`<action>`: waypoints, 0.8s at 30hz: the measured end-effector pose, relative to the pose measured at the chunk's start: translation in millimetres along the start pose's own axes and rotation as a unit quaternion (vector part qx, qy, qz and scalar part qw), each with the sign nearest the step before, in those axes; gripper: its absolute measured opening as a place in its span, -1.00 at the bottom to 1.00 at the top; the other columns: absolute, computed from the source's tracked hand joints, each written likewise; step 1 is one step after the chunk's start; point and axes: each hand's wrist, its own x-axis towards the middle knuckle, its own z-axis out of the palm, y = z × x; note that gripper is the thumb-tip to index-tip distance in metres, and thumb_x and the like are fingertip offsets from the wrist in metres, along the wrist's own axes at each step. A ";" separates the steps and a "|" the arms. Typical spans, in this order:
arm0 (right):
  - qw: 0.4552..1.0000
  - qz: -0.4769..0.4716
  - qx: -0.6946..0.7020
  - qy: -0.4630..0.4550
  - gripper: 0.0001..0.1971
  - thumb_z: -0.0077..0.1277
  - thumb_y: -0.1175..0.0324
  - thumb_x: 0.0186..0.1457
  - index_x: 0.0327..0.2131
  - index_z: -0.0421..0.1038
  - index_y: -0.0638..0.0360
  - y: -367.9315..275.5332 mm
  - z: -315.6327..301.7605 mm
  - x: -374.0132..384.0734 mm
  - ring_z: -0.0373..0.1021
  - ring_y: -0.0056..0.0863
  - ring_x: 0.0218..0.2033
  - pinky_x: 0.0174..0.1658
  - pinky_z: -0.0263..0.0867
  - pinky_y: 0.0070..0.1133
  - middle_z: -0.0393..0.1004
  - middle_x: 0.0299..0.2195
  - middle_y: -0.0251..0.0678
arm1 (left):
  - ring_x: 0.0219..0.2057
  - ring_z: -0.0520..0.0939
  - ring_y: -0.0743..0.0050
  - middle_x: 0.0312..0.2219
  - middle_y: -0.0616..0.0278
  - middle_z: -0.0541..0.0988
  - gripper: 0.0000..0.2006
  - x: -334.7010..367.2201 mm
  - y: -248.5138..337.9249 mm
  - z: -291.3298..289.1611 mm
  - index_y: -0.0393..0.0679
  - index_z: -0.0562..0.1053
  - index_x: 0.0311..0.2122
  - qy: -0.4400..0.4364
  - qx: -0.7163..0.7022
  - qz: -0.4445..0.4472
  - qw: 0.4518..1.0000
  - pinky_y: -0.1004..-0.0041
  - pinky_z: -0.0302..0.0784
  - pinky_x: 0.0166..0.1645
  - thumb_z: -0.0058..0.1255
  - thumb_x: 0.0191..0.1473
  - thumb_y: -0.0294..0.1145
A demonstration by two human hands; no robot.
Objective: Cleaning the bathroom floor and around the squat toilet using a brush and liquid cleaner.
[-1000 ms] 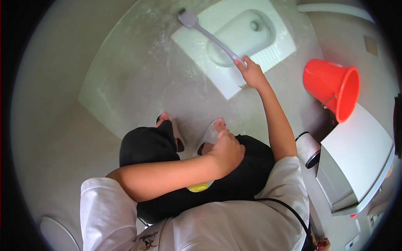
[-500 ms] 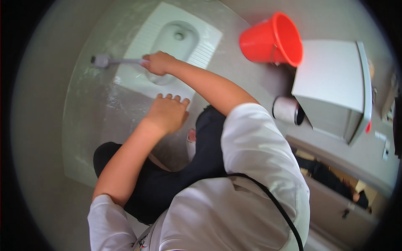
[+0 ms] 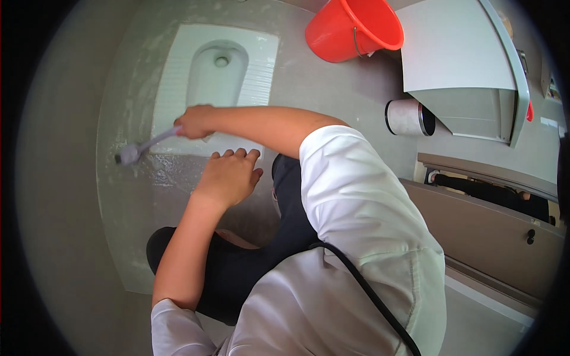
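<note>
My right hand [image 3: 197, 121] is closed around the handle of a pale lilac scrubbing brush [image 3: 155, 140], above the near left part of a white squat toilet [image 3: 167, 89]. The brush's head points left, at the wet floor near the left wall; whether the bristles touch it I cannot tell. Close to the toilet's near edge hangs my left hand [image 3: 228, 181], empty, back upward and fingers apart. Wet, foamy marks [image 3: 166, 169] lie on the grey floor between the brush head and my left hand.
Beyond my right arm stands a red bucket [image 3: 332, 32], tilted in view, beside a white cabinet [image 3: 454, 50]. A small white bin [image 3: 405, 116] with a black rim is below it. At right, a brown door [image 3: 493, 228] stands partly ajar, with a dark-clothed person [image 3: 504, 194] showing through the gap.
My right hand has drawn the brush nearer, and its head now angles down toward the floor. My view has turned, so the toilet, bucket and door appear shifted. The left hand stays open.
</note>
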 end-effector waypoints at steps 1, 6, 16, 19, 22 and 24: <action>0.999 0.024 0.004 0.041 -0.54 -0.17 -0.03 0.25 0.12 0.41 -0.14 13.8 -8.8 2.4 0.40 -0.09 0.08 0.08 0.34 -0.19 0.49 0.03 -0.12 | 0.00 0.57 0.04 -0.07 0.01 0.56 -0.59 0.4 3.6 -0.2 -0.13 0.40 0.09 -0.001 0.002 0.000 1.000 0.07 0.40 0.13 -0.06 0.22 -0.14; 0.964 0.119 0.044 0.235 -0.58 -0.20 0.12 0.27 0.00 0.41 0.24 113.0 -43.9 26.8 0.47 0.04 -0.08 -0.02 0.40 -0.19 0.53 -0.10 0.04 | 0.00 0.57 0.06 -0.08 0.02 0.57 -0.59 7.2 16.0 -0.7 -0.14 0.39 0.09 0.016 0.017 0.043 0.999 0.08 0.40 0.12 -0.06 0.22 -0.15; 0.997 0.034 0.033 0.068 -0.52 -0.24 -0.09 0.30 0.11 0.41 -0.07 38.2 -4.7 5.6 0.44 0.05 -0.03 0.09 0.32 -0.24 0.51 -0.03 0.01 | -0.04 0.57 0.10 -0.09 0.07 0.57 -0.63 0.3 22.6 21.1 -0.10 0.44 0.02 0.014 0.030 -0.040 0.999 0.10 0.39 0.05 -0.02 0.18 -0.14; 0.977 0.072 0.063 0.191 -0.52 -0.30 -0.03 0.32 0.05 0.43 0.07 124.9 -29.9 24.7 0.41 0.11 -0.02 0.07 0.31 -0.21 0.50 -0.04 0.01 | -0.04 0.57 0.18 -0.10 0.10 0.57 -0.65 -5.3 35.1 14.8 -0.07 0.46 0.01 0.005 0.029 -0.016 0.999 0.19 0.36 0.04 -0.02 0.18 -0.16; 0.941 0.203 0.167 0.212 -0.48 -0.23 -0.04 0.29 0.15 0.35 0.06 139.5 -60.8 15.0 0.54 -0.11 -0.24 -0.22 0.46 -0.29 0.58 -0.26 -0.01 | -0.04 0.56 0.20 -0.11 0.13 0.58 -0.57 -13.1 43.8 23.8 -0.07 0.47 0.00 0.032 0.033 -0.006 0.999 0.20 0.35 0.05 0.12 0.08 -0.07; 0.954 0.234 0.139 0.126 -0.45 -0.18 -0.06 0.27 0.19 0.31 0.03 110.1 -73.6 -1.2 0.49 -0.32 -0.51 -0.51 0.41 -0.34 0.52 -0.46 -0.17 | -0.05 0.56 0.22 -0.12 0.15 0.58 -0.53 -18.4 36.7 24.1 -0.07 0.46 0.00 0.029 -0.015 -0.021 0.999 0.19 0.34 0.05 0.16 0.04 -0.05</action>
